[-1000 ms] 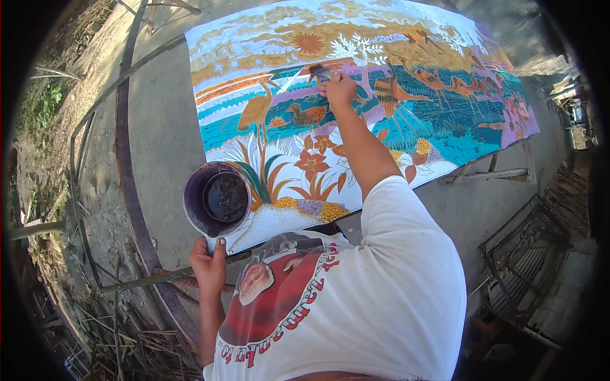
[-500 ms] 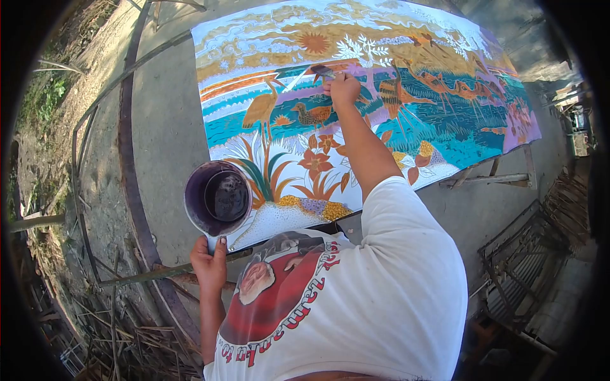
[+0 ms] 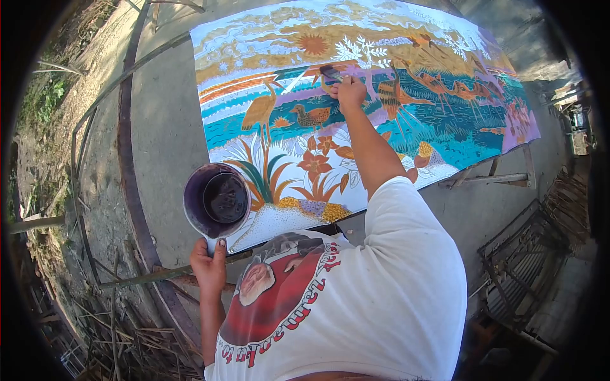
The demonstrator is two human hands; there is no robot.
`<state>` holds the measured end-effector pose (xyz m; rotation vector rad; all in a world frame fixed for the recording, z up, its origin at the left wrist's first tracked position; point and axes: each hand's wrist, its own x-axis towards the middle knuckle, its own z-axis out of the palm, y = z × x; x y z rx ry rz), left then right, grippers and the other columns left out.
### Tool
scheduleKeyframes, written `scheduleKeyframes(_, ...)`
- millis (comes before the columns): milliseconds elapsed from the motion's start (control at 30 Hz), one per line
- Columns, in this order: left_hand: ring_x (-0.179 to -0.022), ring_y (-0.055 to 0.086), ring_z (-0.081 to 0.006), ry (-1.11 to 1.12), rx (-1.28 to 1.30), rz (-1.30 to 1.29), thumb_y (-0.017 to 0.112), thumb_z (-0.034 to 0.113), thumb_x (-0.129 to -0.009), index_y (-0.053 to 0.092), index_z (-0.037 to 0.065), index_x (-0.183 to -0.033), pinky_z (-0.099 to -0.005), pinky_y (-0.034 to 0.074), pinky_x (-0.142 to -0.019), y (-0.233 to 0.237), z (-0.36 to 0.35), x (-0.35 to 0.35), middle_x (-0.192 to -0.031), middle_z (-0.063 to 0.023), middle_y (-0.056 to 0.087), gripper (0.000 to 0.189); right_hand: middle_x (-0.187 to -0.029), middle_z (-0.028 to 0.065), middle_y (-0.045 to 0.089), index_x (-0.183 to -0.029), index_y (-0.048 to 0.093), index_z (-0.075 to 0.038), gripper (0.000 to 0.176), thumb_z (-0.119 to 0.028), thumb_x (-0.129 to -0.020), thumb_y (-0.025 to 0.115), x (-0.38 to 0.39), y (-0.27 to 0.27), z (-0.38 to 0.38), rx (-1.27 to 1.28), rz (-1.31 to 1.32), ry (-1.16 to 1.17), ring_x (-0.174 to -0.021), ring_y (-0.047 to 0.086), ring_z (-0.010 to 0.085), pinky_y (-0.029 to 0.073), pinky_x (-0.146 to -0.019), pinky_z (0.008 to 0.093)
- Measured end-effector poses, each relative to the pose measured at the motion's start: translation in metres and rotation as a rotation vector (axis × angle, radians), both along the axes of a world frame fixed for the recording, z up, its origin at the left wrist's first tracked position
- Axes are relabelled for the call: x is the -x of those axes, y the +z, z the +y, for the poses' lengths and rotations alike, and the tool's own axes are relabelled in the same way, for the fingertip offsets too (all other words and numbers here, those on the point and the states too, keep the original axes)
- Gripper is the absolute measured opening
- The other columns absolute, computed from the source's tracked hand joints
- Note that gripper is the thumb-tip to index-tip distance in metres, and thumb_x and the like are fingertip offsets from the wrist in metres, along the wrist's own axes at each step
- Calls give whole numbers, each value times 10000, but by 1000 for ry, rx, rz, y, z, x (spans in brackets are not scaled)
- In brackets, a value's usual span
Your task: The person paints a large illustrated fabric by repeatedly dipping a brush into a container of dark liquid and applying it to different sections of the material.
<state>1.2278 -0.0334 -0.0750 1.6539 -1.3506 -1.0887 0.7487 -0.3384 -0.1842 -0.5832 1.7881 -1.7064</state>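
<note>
My left hand point(image 3: 208, 261) is closed round the handle of a white dipper point(image 3: 190, 219), whose bowl holds dark purple liquid. It is held level beside the near left corner of a large painted cloth point(image 3: 254, 235). The cloth is stretched out and shows birds, flowers, water and an orange sun in teal, orange, brown and lilac. Over its middle, my right hand point(image 3: 350, 93) grips a paintbrush point(image 3: 332, 73) with dark, wet-looking bristles. The bristles overlap the orange and teal bands just left of a white tree.
Wooden frame rails point(image 3: 130, 152) run along the left side, and a wooden support point(image 3: 492, 180) shows under the cloth's right edge. Sticks and scrap wood point(image 3: 152, 352) lie at the lower left. A dark slatted rack point(image 3: 524, 254) stands at the right on the grey ground.
My right hand has moved slightly right and nearer to me with the brush, whose bristles are now more in sight. The left hand and dipper have barely shifted.
</note>
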Motion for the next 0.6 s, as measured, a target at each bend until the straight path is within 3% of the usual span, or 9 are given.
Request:
scheduleKeyframes(67, -720, 438, -55, -3, 15, 10, 730, 102, -974, 524, 32, -795, -260, 389, -603, -3, -1, 1, -736, 31, 540, 282, -808, 142, 709, -1123, 637, 63, 267, -173, -1087, 518, 1, -3, 0, 10, -16, 65, -582, 691, 186, 590, -476, 326)
scheduleKeyframes(267, -713, 423, -53, -14, 30, -20, 729, 96, -972, 540, 27, -810, -259, 380, -598, -7, -1, -2, -736, 47, 527, 258, -811, 142, 712, -1138, 645, 45, 255, -174, -1084, 525, 11, 5, -1, 18, -7, -73, -583, 691, 191, 602, -497, 332)
scheduleKeyframes(333, -711, 416, -53, -13, 21, -15, 728, 93, -971, 541, 30, -809, -258, 375, -595, -6, 0, -1, -736, 50, 521, 255, -806, 137, 708, -1142, 648, 36, 251, -175, -1084, 527, 6, 6, 3, 51, -73, 45, -589, 695, 193, 604, -509, 331)
scheduleKeyframes(600, -686, 378, -41, 6, 21, -1, 731, 90, -967, 527, 48, -790, -258, 323, -566, -10, 4, 1, -712, 66, 477, 274, -800, 146, 713, -1118, 653, 52, 265, -175, -1082, 522, -6, 9, 2, 39, -11, 53, -586, 699, 195, 600, -496, 327)
